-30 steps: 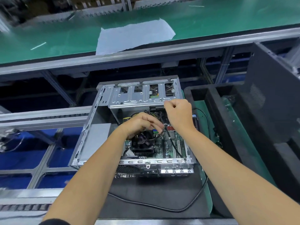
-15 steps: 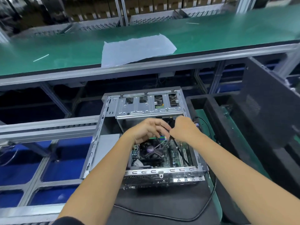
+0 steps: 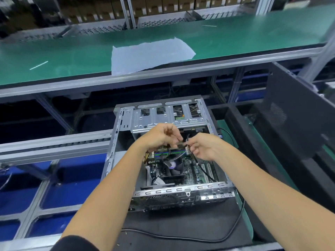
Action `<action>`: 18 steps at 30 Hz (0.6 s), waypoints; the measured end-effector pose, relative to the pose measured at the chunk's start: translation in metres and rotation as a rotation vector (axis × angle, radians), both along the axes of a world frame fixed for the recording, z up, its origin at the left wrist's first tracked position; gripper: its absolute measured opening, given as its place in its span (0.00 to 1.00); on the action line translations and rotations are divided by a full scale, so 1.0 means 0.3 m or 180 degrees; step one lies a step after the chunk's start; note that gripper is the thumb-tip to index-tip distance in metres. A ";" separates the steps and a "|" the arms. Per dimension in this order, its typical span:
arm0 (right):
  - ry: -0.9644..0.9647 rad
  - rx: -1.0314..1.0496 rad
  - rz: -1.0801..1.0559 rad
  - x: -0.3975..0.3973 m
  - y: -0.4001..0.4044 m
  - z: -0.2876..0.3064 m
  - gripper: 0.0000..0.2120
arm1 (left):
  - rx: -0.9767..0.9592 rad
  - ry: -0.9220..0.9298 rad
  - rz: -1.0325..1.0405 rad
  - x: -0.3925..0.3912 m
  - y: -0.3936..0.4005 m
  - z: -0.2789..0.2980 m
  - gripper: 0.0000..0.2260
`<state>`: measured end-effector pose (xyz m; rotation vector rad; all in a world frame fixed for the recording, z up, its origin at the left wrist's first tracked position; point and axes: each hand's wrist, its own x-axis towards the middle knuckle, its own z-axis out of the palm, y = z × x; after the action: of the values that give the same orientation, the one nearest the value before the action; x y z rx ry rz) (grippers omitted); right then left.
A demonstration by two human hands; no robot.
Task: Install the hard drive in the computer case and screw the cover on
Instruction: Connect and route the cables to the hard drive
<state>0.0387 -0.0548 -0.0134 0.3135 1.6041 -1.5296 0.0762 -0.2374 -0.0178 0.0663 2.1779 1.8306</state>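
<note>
Both hands have come up and toward the back of the computer case [image 3: 168, 189] vs a sec ago, when they were lower over the board. Now they sit just under the drive cage [image 3: 163, 118], close together w/ thin black cables [image 3: 187, 140] between them. Left hand [image 3: 159, 140]: fingers curled, looks like it pinches a cable or plug near the fingertips, exact piece too small to tell. Right hand [image 3: 203, 149]: thumb and forefinger pinch the other end of the wiring, remaining fingers loose. Hard drive itself: can't pick it out; prob. already in the cage, since a green board edge shows through one slot, but not sure. The dark cover [image 3: 297, 127] leans upright at the right, well apart from the case, so not on yet. Fan [image 3: 172, 165] and board are exposed below the hands. Judgement: this is the cable hookup step for the drive, roughly mid-task; cover and screws left. Risk: plug misaligned or cable snagging the fan.
</note>
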 end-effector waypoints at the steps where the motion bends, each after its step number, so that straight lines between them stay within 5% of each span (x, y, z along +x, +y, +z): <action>1: 0.0016 0.0062 -0.0002 0.003 -0.002 -0.002 0.05 | 0.0120 0.0101 0.0227 -0.002 0.003 0.006 0.11; 6: 0.0203 0.0371 0.0166 0.011 -0.013 -0.007 0.02 | 0.0752 0.0121 0.0154 -0.005 0.019 0.034 0.12; 11: 0.0725 0.0788 0.0568 0.010 -0.011 -0.013 0.06 | -0.0967 0.0084 -0.0559 -0.014 0.033 0.048 0.04; 18: 0.1458 0.1845 0.1471 0.011 -0.019 0.013 0.09 | -0.1464 0.0349 -0.0358 -0.019 0.097 0.005 0.04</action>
<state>0.0419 -0.0606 -0.0095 -0.1137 2.2799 -0.7925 0.0705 -0.2082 -0.0163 0.1891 2.5568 1.2570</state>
